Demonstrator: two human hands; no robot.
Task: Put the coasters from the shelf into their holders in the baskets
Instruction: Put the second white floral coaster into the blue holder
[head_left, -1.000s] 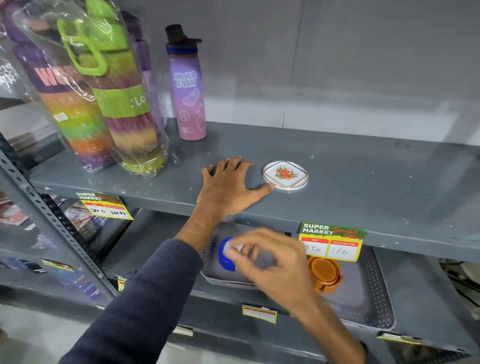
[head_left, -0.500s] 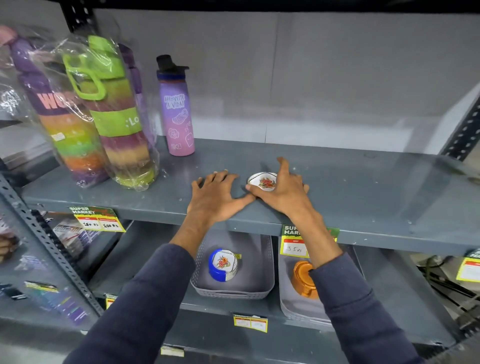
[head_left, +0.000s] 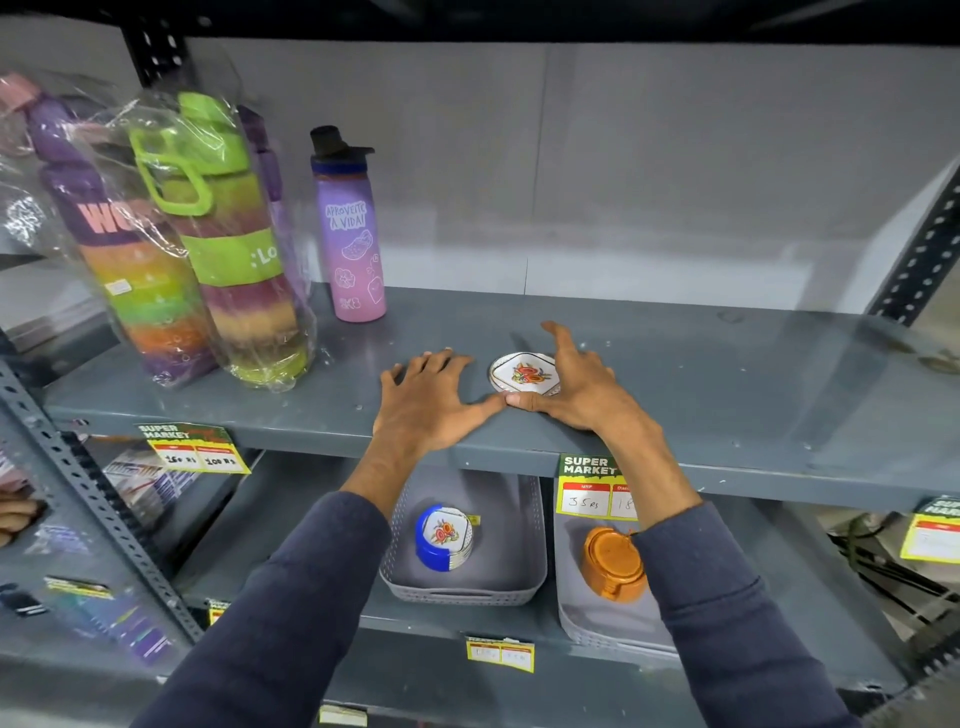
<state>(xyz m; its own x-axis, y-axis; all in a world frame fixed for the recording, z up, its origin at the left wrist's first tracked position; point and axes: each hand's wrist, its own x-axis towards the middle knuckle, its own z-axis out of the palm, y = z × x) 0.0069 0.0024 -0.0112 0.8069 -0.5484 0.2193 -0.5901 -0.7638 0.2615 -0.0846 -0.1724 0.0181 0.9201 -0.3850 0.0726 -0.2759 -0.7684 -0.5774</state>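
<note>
A white round coaster (head_left: 523, 373) with a red flower print lies on the grey upper shelf (head_left: 727, 395). My right hand (head_left: 569, 387) curls around its right side, thumb at its near edge and fingers spread, the coaster still flat on the shelf. My left hand (head_left: 434, 402) rests flat on the shelf just left of it, holding nothing. Below, a grey basket (head_left: 511, 561) holds a blue holder (head_left: 441, 538) filled with flowered coasters. A second grey basket (head_left: 576, 618) to the right holds an orange holder (head_left: 613, 561), partly hidden by my right sleeve.
Wrapped rainbow bottles (head_left: 156, 234) and a purple bottle (head_left: 348, 228) stand at the shelf's left. Yellow price tags (head_left: 195, 449) hang on the shelf edge. A perforated steel upright (head_left: 919, 254) rises at the right.
My right hand rose from the blue holder in the lower basket to the upper shelf and has closed in around the coaster. The left hand stayed flat on the shelf.
</note>
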